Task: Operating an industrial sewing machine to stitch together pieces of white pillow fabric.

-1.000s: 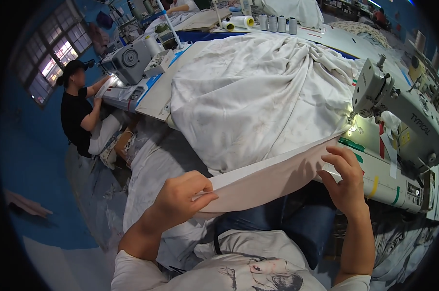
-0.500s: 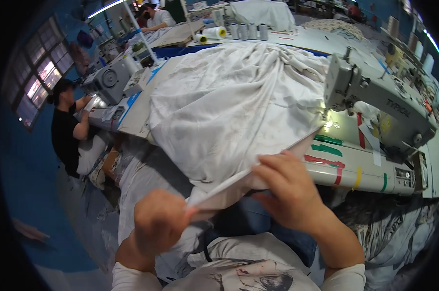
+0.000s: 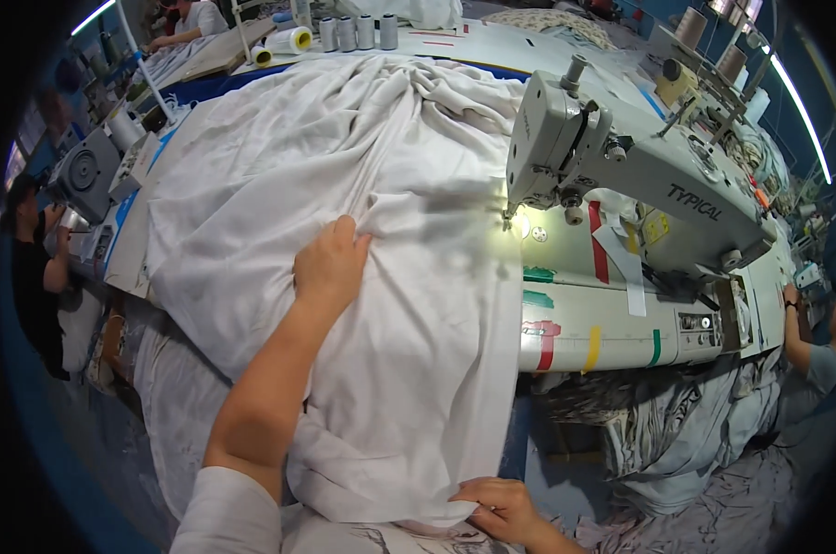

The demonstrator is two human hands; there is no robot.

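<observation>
A large white cloth (image 3: 252, 203) spreads in loose folds over the sewing table and hangs down over my lap. My left hand (image 3: 333, 263) lies on its middle, fingers curled together and gripping a fold. Low down near my body, my right hand (image 3: 505, 510) pinches the cloth's bottom corner between thumb and fingers. From that corner the straight right edge runs up to the needle area of a grey-white sewing machine (image 3: 621, 152). The lamp lights the presser foot (image 3: 507, 218) beside the cloth; whether the edge lies under it I cannot tell.
Thread cones (image 3: 366, 33) stand in a row at the back, near yellow-ended spools (image 3: 288, 41). Coloured tape strips (image 3: 593, 349) mark the machine bed. Piled fabric (image 3: 667, 452) hangs below the table on the right. Co-workers (image 3: 39, 268) sit at left, back and far right.
My left hand has gone from the near edge up onto the middle of the cloth. My right hand has drawn down toward my body, and the cloth's right edge is now straightened. The view has turned right.
</observation>
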